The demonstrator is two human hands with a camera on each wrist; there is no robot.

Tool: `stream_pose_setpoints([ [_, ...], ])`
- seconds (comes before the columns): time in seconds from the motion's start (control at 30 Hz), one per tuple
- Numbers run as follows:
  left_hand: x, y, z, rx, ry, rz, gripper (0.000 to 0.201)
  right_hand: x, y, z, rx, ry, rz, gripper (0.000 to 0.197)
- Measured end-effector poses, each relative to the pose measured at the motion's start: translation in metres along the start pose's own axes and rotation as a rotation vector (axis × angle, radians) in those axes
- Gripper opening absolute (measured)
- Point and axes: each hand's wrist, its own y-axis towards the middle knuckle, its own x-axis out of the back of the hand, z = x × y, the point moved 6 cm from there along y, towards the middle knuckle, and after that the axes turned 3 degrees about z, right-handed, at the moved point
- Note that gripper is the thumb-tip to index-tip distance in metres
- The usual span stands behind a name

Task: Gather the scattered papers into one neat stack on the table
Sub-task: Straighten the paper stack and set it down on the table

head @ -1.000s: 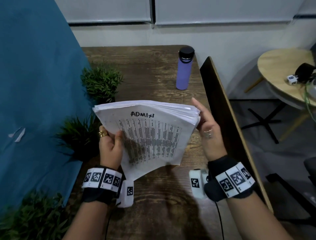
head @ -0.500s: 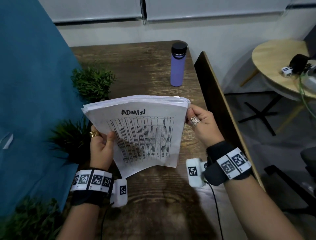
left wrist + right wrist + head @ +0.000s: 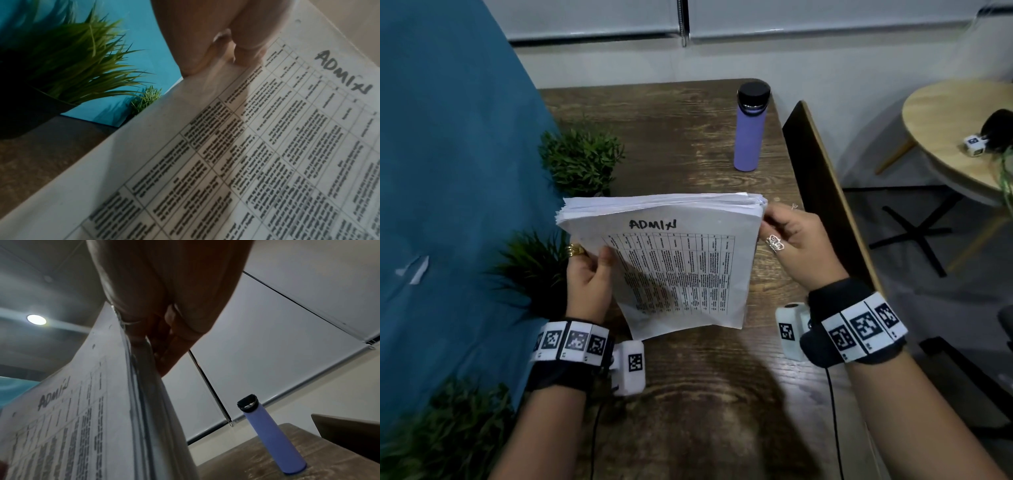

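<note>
A thick stack of white papers [image 3: 681,267] stands on edge on the wooden table [image 3: 688,394], its front sheet printed with a table and hand-lettered "ADMIN". My left hand [image 3: 589,274] grips the stack's left edge, thumb over the front sheet. My right hand [image 3: 787,240] pinches its upper right corner. The left wrist view shows the front sheet [image 3: 257,154] close up under my thumb [image 3: 246,37]. In the right wrist view my fingers [image 3: 164,313] hold the stack's edge [image 3: 144,402].
A purple bottle [image 3: 750,126] with a black cap stands at the table's far right. Two potted green plants [image 3: 582,161] sit along the blue partition [image 3: 448,188] on the left. A dark board [image 3: 822,185] lines the table's right edge. A round table [image 3: 955,144] stands beyond.
My right hand went from resting flat against the stack's right edge to pinching its upper right corner. The fanned top edges have been squared up and the stack stands more upright.
</note>
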Motion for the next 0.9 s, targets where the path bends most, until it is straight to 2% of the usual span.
stream_pose_setpoints([
  [0.13,-0.003,-0.001,-0.004,-0.008,0.003,-0.02,0.023,0.0,0.001,0.002,0.04,-0.006,-0.011,0.019],
  [0.3,-0.005,-0.003,-0.008,-0.003,-0.067,-0.011,0.013,0.001,0.0,-0.001,0.011,0.02,-0.068,0.022],
  [0.43,-0.008,-0.007,-0.011,-0.017,-0.152,-0.06,0.032,-0.009,-0.001,0.001,-0.071,0.07,-0.07,0.012],
  [0.47,-0.009,-0.007,-0.011,-0.015,-0.162,-0.076,0.03,-0.015,-0.004,0.004,-0.096,0.138,-0.062,0.023],
  [0.53,-0.014,-0.008,-0.007,-0.01,-0.193,-0.079,0.019,-0.028,-0.011,0.01,-0.096,0.353,-0.054,0.059],
  [0.57,-0.016,-0.008,-0.008,-0.01,-0.214,-0.081,0.021,-0.034,-0.014,0.011,-0.094,0.397,-0.061,0.071],
  [0.6,-0.018,-0.009,-0.009,-0.015,-0.229,-0.081,0.027,-0.04,-0.017,0.009,-0.11,0.41,-0.079,0.07],
  [0.7,-0.023,-0.014,-0.017,-0.042,-0.192,-0.101,0.018,-0.042,-0.016,0.003,-0.191,0.389,-0.219,0.023],
  [0.77,-0.023,-0.017,-0.028,-0.085,-0.141,-0.148,0.01,-0.035,-0.012,0.004,-0.169,0.317,-0.311,0.036],
  [0.83,-0.02,-0.019,-0.036,-0.154,-0.137,-0.178,0.02,-0.026,-0.012,0.008,-0.139,0.346,-0.35,0.036],
  [0.9,-0.017,-0.021,-0.037,-0.208,-0.123,-0.174,0.028,-0.022,-0.014,0.007,-0.131,0.433,-0.328,0.037],
])
